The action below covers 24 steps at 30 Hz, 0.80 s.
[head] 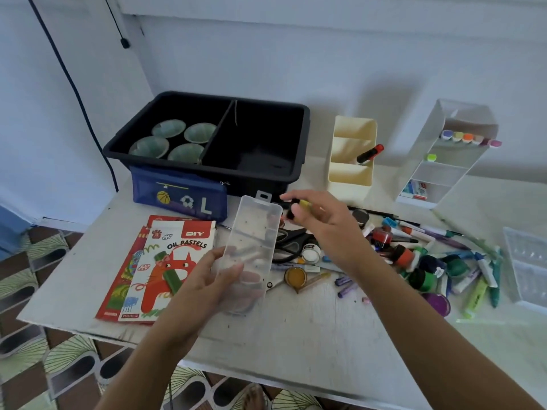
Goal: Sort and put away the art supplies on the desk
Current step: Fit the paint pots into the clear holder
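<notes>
At the left, two oil pastel packs [165,267] lie one over the other on the table [296,327], and their lower corners come near its front edge. Two loose green pastels [172,280] rest on the upper pack. A push from the left forearm can roll them off, or slide the packs to the floor. Behind them a blue pouch [180,196] leans on a black bin [260,143], safe enough.

The left hand [207,279] grips the near end of a clear plastic box [251,247], fingers curled under it, and holds it raised and tilted above the table. It is held by one end only, so I think the far end can dip or twist in the grip, and whatever goes in may slide to the low end. Something seems to lie inside, but through the plastic I cannot tell what.

The right hand [322,223] pinches a small yellow stick [302,206] with a black end, just beside the far end of the box. The pinch is with the fingertips only. If it lets go before the stick is over the opening, the stick falls among the scissors [291,241] below.

Near the right forearm lies a heap of markers and paint pots [429,261]. A sweep of the arm can send the round pots rolling. One small pot [295,276] looks open, with yellow paint, and it can smear a sleeve or the table.
</notes>
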Each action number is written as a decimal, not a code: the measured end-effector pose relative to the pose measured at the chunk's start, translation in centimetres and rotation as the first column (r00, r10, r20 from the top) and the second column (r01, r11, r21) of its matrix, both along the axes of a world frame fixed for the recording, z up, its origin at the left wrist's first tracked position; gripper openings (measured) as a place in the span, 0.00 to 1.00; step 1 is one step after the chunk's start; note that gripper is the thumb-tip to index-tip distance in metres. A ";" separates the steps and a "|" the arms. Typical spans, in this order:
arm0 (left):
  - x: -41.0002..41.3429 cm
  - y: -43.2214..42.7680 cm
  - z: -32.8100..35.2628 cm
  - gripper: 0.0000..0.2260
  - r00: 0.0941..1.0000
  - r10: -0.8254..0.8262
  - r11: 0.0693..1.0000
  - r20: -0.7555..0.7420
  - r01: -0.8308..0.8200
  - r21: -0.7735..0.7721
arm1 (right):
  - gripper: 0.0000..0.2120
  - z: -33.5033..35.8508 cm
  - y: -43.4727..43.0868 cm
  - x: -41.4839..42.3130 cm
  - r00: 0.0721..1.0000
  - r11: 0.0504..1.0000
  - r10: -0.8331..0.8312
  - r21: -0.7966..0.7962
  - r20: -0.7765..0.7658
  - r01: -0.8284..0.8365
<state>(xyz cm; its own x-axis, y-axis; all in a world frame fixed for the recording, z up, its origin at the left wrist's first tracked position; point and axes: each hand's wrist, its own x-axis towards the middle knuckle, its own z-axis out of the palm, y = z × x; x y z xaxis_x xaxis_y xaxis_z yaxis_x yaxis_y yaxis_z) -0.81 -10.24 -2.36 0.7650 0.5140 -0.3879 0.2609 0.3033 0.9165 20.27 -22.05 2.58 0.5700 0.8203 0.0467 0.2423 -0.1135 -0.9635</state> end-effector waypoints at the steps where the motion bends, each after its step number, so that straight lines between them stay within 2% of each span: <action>1: 0.1 0.1 -0.1 0.21 1.000 -0.011 1.000 -0.003 0.011 0.004 | 0.08 -0.2 0.6 -0.1 0.999 1.000 -0.021 0.010 0.049 0.021; 5: 0.2 0.5 -0.6 0.15 1.000 -0.007 0.999 -0.012 0.006 -0.042 | 0.05 -1.4 2.6 -0.3 0.968 0.985 -0.148 0.114 0.205 0.126; 8: 0.1 0.8 -0.6 0.15 1.000 0.005 0.999 -0.019 -0.006 -0.045 | 0.06 -2.3 3.6 -0.5 0.932 0.979 -0.168 0.162 0.321 0.121; 11: 0.2 1.1 -0.4 0.16 1.000 0.018 1.000 -0.025 -0.018 -0.001 | 0.08 -3.8 3.9 -0.6 0.834 0.985 -0.173 0.108 0.524 0.136; 13: 0.2 1.4 -0.3 0.18 0.999 0.027 0.999 -0.033 -0.026 0.036 | 0.08 -4.4 4.0 -0.6 0.783 0.981 -0.190 0.090 0.592 0.170; 15: 0.1 1.6 -0.2 0.19 0.999 0.031 0.998 -0.032 -0.029 0.060 | 0.08 -4.5 4.1 -0.5 0.779 0.982 -0.186 0.083 0.598 0.171; 19: -0.1 1.9 -0.1 0.17 0.998 0.048 0.998 -0.030 -0.047 0.049 | 0.07 -3.9 4.7 -0.2 0.770 0.994 -0.066 -0.026 0.634 0.106; 22: -0.4 2.1 -0.1 0.15 0.997 0.078 0.996 -0.018 -0.077 0.044 | 0.05 -2.7 4.5 0.2 0.888 0.996 -0.083 0.063 0.452 0.061; 24: -0.6 2.2 0.1 0.13 0.995 0.104 0.993 -0.004 -0.104 0.059 | 0.03 -2.0 3.6 0.7 0.903 0.988 -0.141 0.118 0.406 0.101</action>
